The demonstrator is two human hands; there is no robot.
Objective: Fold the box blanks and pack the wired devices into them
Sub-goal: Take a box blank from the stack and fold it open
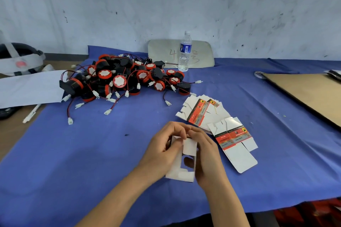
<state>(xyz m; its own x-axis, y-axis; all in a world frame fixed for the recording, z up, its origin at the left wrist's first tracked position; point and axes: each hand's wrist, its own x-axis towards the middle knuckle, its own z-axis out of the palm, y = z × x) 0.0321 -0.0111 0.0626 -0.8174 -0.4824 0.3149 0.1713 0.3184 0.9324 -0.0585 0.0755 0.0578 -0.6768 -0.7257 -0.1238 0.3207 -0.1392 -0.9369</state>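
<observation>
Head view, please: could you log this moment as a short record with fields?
in hand: box blank, white side up, partly folded
left hand: grips the blank's left side
right hand: grips its right side
flat blanks: fanned on the blue cloth, right of the hands
wired devices: heaped at the back, none packed yet
water bottle: upright behind the heap

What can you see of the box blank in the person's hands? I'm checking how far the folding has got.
The box blank is white card, its plain side up, partly folded with flaps standing and a cut-out gap showing. It is held low over the blue cloth at the near edge. The left hand and right hand both pinch its upper flaps. No device shows inside.
</observation>
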